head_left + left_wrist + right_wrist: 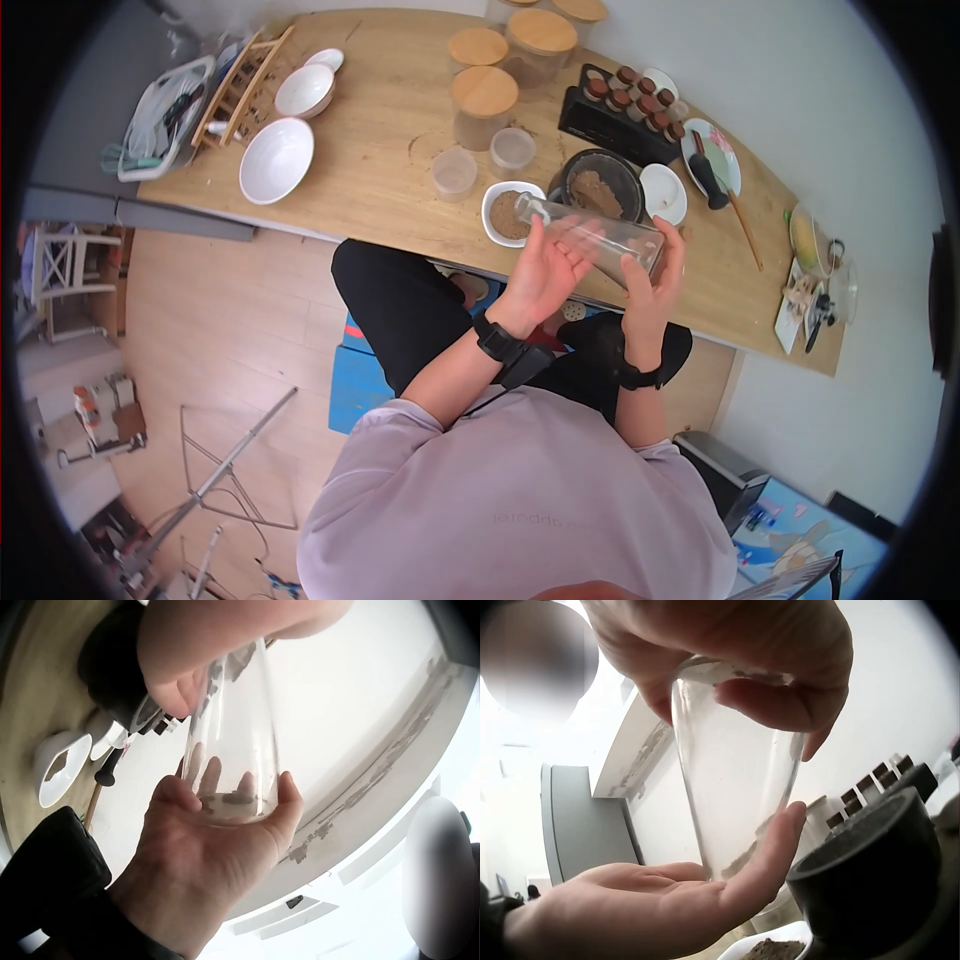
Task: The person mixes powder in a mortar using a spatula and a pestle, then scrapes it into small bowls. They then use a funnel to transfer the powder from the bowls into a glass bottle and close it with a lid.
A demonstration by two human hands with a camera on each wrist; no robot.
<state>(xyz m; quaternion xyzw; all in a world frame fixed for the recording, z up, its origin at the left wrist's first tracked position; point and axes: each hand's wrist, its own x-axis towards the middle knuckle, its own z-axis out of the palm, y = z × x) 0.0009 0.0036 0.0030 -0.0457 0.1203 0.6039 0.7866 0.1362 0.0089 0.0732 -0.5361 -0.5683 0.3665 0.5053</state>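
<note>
A clear glass bottle (605, 238) lies tilted between my two hands, its narrow neck toward the left and its wide base toward the right. My right hand (652, 292) grips the base, with thumb and fingers spread round it. My left hand (545, 268) is palm up at the neck end, its fingers loosely extended along the glass. Directly beyond, the neck overlaps a white bowl (490, 222) of brown powder (508, 215) in the head view. Close behind the bottle stands a black mortar (870, 892), with more brown powder (592, 192) inside.
Two small plastic cups (454, 175) and wooden-lidded jars (484, 92) stand farther back. A black spice rack (618, 125) holds several bottles. At right, a black pestle (710, 182) lies across a plate (724, 148). White bowls (277, 160) sit at left.
</note>
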